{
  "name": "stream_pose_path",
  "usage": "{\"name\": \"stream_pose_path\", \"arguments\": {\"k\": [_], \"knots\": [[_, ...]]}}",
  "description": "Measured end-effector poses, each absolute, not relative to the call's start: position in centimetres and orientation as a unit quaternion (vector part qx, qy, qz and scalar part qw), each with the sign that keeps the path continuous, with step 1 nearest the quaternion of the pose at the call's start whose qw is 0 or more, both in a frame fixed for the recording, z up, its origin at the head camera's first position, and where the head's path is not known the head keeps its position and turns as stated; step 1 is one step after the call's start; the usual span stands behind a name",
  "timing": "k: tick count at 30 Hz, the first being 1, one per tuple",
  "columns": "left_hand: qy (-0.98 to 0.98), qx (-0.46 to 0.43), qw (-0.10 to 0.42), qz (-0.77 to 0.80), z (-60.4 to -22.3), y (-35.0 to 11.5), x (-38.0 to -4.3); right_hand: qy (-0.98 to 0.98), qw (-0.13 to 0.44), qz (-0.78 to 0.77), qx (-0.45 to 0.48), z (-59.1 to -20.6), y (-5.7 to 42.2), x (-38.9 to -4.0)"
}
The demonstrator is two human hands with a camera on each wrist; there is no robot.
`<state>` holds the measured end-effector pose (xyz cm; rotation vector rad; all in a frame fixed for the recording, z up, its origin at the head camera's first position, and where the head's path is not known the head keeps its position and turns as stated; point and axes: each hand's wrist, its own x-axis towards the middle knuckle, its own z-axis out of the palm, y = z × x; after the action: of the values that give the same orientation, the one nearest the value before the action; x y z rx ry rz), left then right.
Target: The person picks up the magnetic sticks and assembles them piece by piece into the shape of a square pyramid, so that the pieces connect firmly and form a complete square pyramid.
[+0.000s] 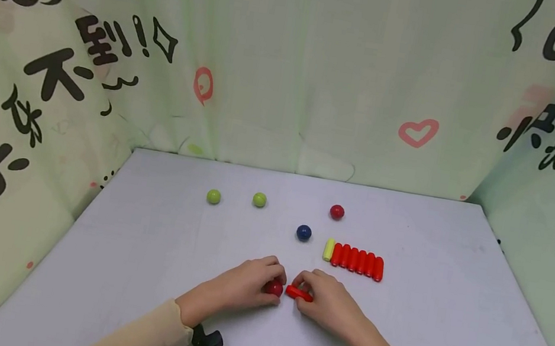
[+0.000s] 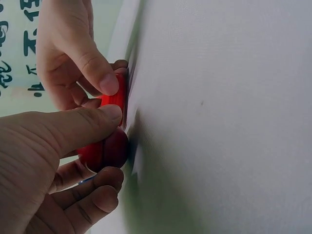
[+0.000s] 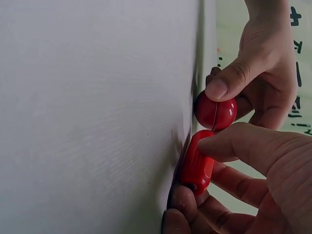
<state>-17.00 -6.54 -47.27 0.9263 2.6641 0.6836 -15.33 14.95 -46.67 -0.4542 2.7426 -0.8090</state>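
Note:
My left hand (image 1: 251, 281) pinches a glossy red ball (image 1: 273, 288) low over the white table, thumb on the near side. A thin seam line runs round the ball (image 3: 214, 111) in the right wrist view. Just to the right, my right hand (image 1: 328, 299) grips a short red cylinder (image 1: 299, 293) between thumb and fingers. The cylinder (image 3: 197, 163) lies with one end pointing at the ball, right up close to it. In the left wrist view the left thumb covers part of the ball (image 2: 104, 150).
Behind the hands stands a side-by-side row of several red cylinders (image 1: 357, 261) with one yellow-green cylinder (image 1: 329, 249) at its left end. Farther back lie a blue ball (image 1: 303, 232), another red ball (image 1: 337, 212) and two green balls (image 1: 213, 196). Curtains (image 1: 314, 71) surround the table (image 1: 139, 236).

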Motion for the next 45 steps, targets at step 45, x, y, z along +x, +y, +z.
{"name": "stream_pose_path", "arguments": {"k": [45], "knots": [[0.899,0.329,0.106,0.268,-48.0,-8.0,-17.5,0.97,0.004,-0.182,-0.162,-44.9,13.8,-22.0]]}}
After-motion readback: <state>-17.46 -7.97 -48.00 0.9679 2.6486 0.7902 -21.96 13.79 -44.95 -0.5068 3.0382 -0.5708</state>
